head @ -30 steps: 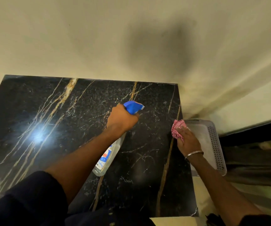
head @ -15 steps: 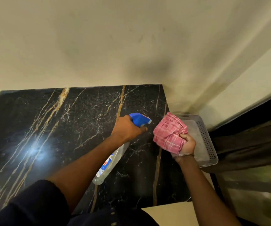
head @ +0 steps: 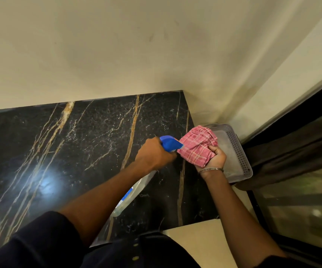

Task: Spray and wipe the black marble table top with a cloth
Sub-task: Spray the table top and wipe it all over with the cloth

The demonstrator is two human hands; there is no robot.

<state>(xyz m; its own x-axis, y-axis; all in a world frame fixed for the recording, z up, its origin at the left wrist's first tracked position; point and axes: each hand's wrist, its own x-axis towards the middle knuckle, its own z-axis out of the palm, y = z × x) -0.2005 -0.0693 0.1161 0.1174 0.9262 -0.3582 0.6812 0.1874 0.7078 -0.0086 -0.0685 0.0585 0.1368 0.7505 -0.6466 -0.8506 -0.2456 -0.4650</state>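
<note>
The pink checked cloth (head: 197,146) has come up from the grey perforated plastic basket (head: 238,151), where it was a second ago. It has also closed on the sprayer, and the gap seen half a second ago is gone. The right grip (head: 214,157) clenches the cloth's lower end in a fist, so the bunched fabric stands up as a loose pad facing left, over the right edge of the black, gold-veined marble bench (head: 79,151).

The left grip (head: 154,155) is wrapped round the neck of the clear plastic spray bottle with a blue trigger head (head: 170,144). The bottle's body slants back under the forearm and its nozzle tip sits just at the fabric. Held this way, the spray would land on the cloth rather than the marble, which probably dampens the pad first and keeps mist off the cream wall (head: 117,45) behind. The trigger finger is hidden, so a squeeze cannot be confirmed.

The cloth is not yet on the stone — wiping appears still to come. The basket stands just beside the bench's right edge.
</note>
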